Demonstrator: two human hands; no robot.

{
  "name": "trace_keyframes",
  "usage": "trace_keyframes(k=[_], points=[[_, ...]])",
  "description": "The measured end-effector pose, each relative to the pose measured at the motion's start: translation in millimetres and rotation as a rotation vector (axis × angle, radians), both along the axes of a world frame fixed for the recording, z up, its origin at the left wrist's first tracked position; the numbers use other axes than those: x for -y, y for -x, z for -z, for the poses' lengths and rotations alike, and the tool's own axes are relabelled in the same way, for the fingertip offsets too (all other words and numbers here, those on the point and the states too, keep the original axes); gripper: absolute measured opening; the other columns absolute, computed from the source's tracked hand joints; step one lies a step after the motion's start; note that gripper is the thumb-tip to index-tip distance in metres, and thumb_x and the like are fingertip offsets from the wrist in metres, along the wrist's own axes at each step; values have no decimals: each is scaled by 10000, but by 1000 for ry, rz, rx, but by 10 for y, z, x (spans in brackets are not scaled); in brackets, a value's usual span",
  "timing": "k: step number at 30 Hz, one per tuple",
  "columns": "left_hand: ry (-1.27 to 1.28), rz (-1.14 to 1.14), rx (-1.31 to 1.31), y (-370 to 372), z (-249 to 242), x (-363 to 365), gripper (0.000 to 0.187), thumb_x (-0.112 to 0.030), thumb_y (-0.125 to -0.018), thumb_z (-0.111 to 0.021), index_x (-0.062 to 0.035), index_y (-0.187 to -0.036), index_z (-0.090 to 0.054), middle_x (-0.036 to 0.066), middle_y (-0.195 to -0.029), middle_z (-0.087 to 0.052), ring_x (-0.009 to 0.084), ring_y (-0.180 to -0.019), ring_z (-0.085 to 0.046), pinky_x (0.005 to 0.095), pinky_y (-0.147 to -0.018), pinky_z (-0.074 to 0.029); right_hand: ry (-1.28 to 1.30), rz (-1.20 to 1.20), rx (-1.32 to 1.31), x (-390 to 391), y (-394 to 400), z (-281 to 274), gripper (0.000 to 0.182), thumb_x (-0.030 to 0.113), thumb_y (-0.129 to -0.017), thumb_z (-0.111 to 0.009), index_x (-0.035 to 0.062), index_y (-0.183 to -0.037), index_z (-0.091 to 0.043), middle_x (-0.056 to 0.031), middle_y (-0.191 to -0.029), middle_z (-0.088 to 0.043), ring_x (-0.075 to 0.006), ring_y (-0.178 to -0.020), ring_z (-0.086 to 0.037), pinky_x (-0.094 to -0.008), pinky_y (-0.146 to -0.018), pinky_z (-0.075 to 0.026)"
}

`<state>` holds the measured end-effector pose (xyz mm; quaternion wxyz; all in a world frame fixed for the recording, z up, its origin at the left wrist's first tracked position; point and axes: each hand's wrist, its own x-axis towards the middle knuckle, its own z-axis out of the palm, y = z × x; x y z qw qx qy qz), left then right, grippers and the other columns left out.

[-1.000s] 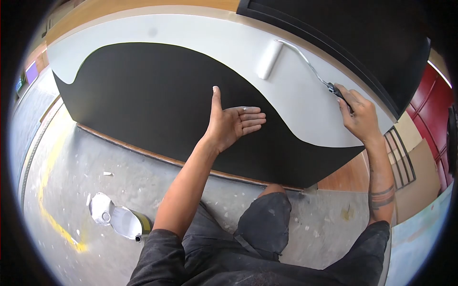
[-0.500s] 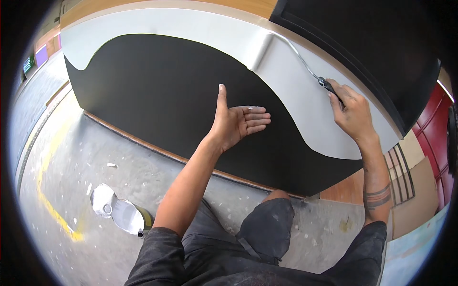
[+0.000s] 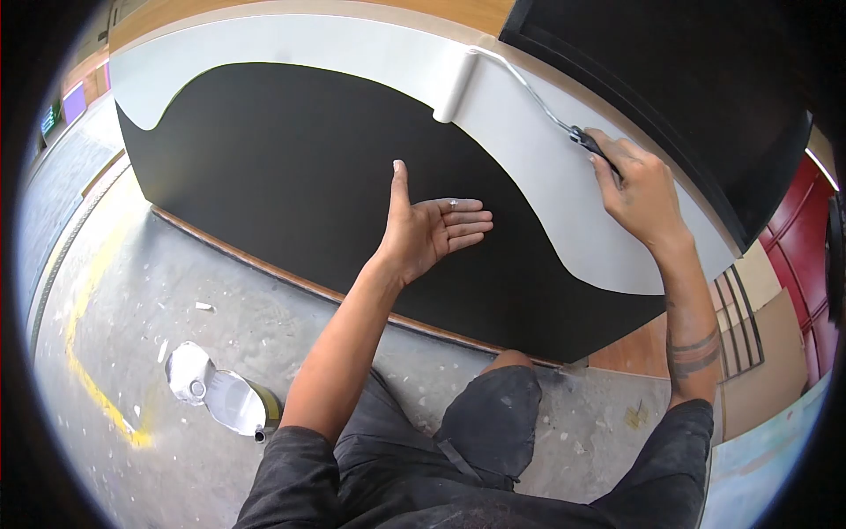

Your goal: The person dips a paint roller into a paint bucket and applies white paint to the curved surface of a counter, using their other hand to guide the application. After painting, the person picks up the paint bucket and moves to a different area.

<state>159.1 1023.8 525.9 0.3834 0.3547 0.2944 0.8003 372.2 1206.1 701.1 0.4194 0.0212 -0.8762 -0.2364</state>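
Observation:
My right hand (image 3: pixel 636 189) is wrapped around the black handle of a paint roller (image 3: pixel 456 85). A bent metal rod runs from the handle to the white roller sleeve, which lies against the white upper band (image 3: pixel 546 176) of a panel. The lower end of the sleeve reaches the curved border with the panel's black area (image 3: pixel 291 159). In front of that black area my left hand (image 3: pixel 429 231) is held out, thumb up and fingers stretched, with nothing in it. White smears show on its fingers.
An opened paint can (image 3: pixel 236 401) with white paint stands on the speckled concrete floor (image 3: pixel 141 335) at lower left, its lid (image 3: pixel 189 370) folded back. A large black panel (image 3: pixel 652 97) juts out at upper right. Brown boards (image 3: pixel 767 344) lean at the right.
The roller and my right hand have moved a little to the left and up along the white band. My left hand has shifted slightly left, still stretched out.

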Motion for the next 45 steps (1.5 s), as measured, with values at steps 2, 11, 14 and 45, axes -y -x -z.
trace_keyframes(k=[2,11,14,45], points=[[1,4,10,59,15,-31,1349,-966,-910,-83,212,-1467,-432,405,-1351,-594,444,-1305,-646,478,-1131,-550,9,13,10,-83,-58,1,322,179,-1014,-684,58,-1301,-763,-143,-798,-692,-262,-630,-641,-387,-617,-507],[-9,-19,22,230,-82,-124,1345,-953,-921,-79,225,-1475,-413,413,-1371,-578,448,-1297,-649,471,-1130,-555,79,82,12,-305,-440,153,343,135,-994,-700,52,-1324,-745,-158,-864,-711,-279,-669,-660,-405,-647,-509],[-27,-102,-56,227,-185,-87,1343,-951,-922,-76,225,-1470,-420,406,-1375,-580,431,-1290,-658,446,-1114,-571,85,-16,-10,-336,-370,214,345,128,-990,-703,55,-1325,-744,-156,-869,-714,-280,-668,-660,-404,-644,-508],[-169,-200,-22,-170,-23,-124,1312,-917,-950,-62,229,-1533,-322,438,-1467,-492,463,-1400,-568,472,-1164,-525,-31,-119,-58,-128,74,333,341,162,-1012,-678,20,-1312,-757,-199,-891,-763,-272,-680,-713,-388,-708,-582]])
